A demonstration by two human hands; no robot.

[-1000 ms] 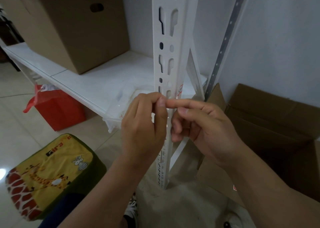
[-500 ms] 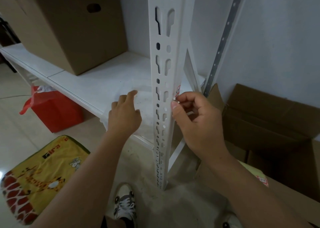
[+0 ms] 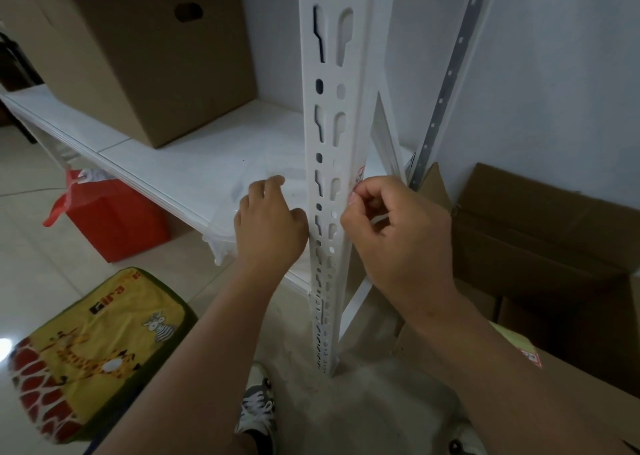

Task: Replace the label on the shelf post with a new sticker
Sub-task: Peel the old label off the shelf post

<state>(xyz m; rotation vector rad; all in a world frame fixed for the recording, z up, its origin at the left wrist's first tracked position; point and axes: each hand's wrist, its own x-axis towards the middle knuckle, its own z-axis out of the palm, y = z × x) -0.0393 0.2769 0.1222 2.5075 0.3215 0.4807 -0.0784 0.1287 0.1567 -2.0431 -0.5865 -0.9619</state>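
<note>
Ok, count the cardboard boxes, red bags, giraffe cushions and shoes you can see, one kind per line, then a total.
Cardboard boxes: 2, one on the shelf, one open on the floor
Red bags: 1
Giraffe cushions: 1
Shoes: 2
Total: 6

The right hand hides most of the sticker; its words are too small to read.

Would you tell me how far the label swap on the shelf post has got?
Early, it seems. A red-and-white label is on the post; the right hand pinches at its lower edge, while the left hand rests alongside. Whether it is old or new, I cannot tell.
</note>
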